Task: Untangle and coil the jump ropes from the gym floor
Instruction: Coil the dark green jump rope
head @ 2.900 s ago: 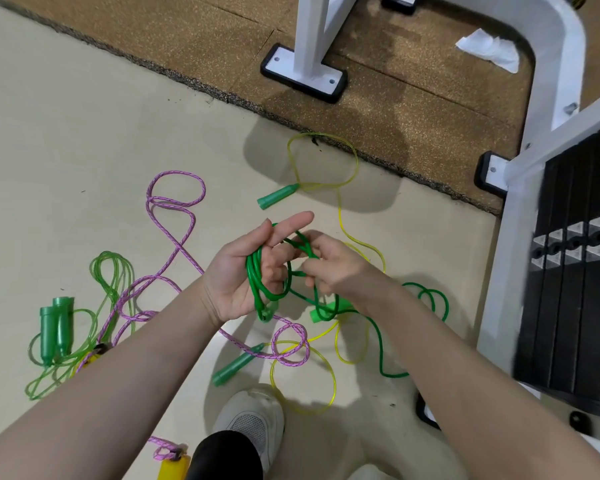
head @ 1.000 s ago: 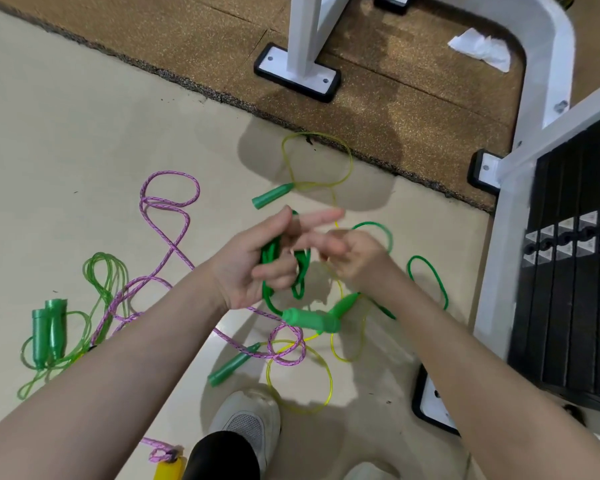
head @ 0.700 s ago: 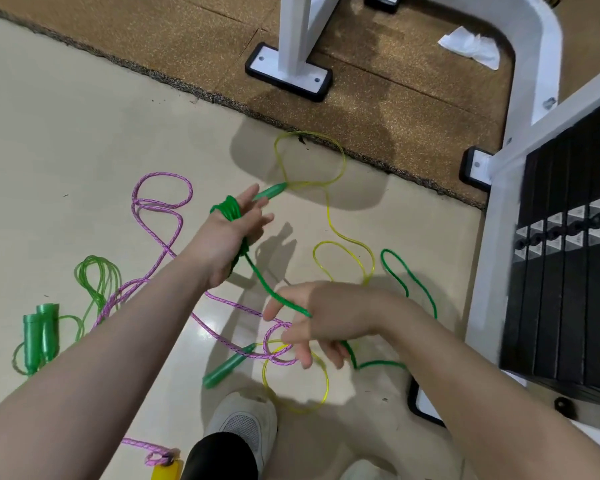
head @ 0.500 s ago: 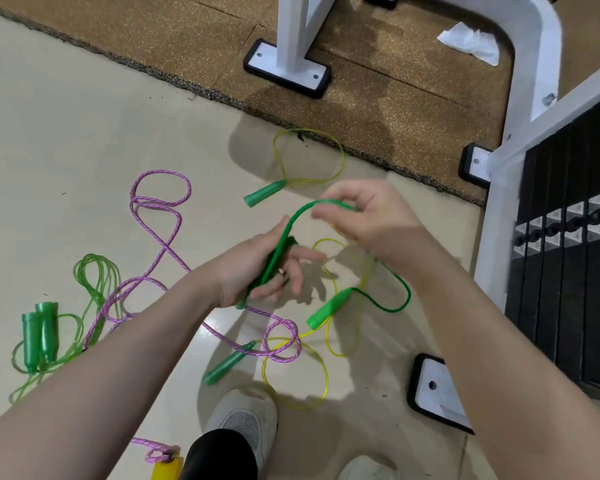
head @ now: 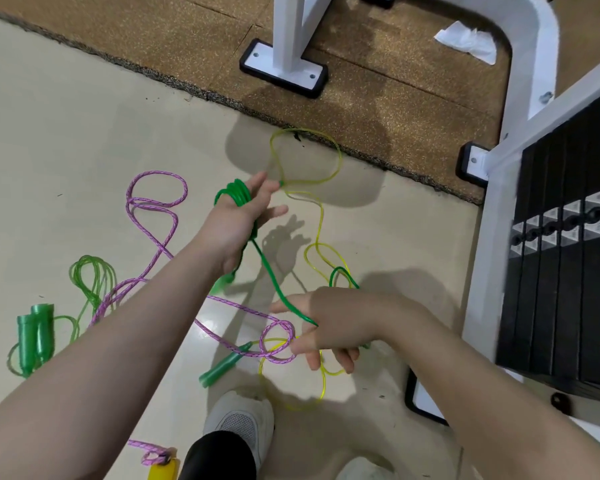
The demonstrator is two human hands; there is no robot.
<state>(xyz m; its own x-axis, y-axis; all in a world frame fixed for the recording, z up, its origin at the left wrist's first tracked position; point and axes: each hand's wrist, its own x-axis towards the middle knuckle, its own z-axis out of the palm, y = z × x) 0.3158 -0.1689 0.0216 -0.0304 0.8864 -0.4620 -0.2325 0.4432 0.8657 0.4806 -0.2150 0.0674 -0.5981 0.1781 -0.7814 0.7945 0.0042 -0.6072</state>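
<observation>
A dark green jump rope (head: 271, 276) is wound in several turns round my left hand (head: 238, 221), which is raised over the floor with its fingers extended. The rope runs taut down to my right hand (head: 329, 323), lower and nearer me, which pinches it. A green handle (head: 222, 283) hangs below my left wrist. On the floor lie a pink braided rope (head: 153, 216), a yellow rope (head: 321, 233) with a green handle (head: 222, 367), and a light green rope (head: 90, 278) with its two handles (head: 35, 336) together at the left.
A brown rubber mat (head: 378, 95) borders the beige floor at the back. A white machine frame (head: 291, 32) and a black weight stack (head: 568, 254) stand at the right. A crumpled tissue (head: 468, 39) lies on the mat. My shoe (head: 239, 420) is below the ropes. A yellow handle (head: 161, 471) lies bottom left.
My left hand moved up and away with the coil. My right hand dropped from above the coil to low near the pink loop, drawing the green rope taut.
</observation>
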